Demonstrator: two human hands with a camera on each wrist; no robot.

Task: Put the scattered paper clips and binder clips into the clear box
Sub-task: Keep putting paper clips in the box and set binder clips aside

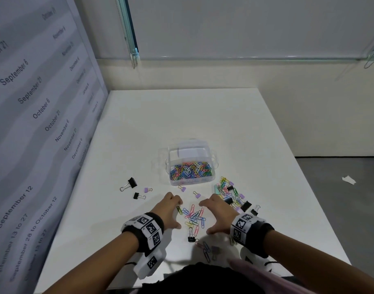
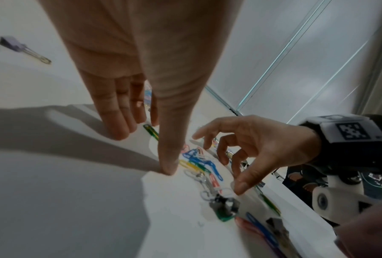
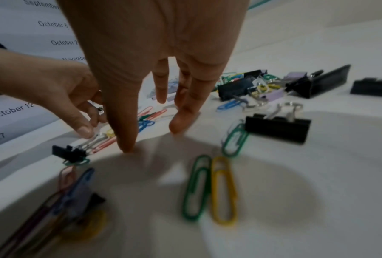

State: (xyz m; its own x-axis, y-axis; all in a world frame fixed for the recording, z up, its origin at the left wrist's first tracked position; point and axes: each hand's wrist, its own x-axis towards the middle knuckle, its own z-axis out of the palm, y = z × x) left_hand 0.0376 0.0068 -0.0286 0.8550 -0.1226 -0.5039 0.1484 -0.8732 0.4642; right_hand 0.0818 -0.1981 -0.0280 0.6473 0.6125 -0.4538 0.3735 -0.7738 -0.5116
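Note:
The clear box (image 1: 211,162) stands open mid-table, with many coloured paper clips inside. In front of it a loose pile of paper clips (image 1: 194,217) (image 2: 198,160) (image 3: 150,115) lies between my hands. My left hand (image 1: 177,215) (image 2: 143,153) stands to the left of the pile, fingers straight, tips on the table. On the pile's right side is my right hand (image 1: 206,218) (image 3: 152,139), fingers spread, thumb tip down. Neither hand holds anything. A small black binder clip (image 1: 191,238) (image 2: 224,204) (image 3: 69,153) lies just near of the pile.
A second heap of paper clips and black and purple binder clips (image 1: 230,194) lies right of my right hand. Two black binder clips (image 1: 131,183) and small purple ones (image 1: 147,189) lie to the left. More clips (image 1: 207,250) sit near the front edge. A calendar panel (image 1: 33,124) walls the left side.

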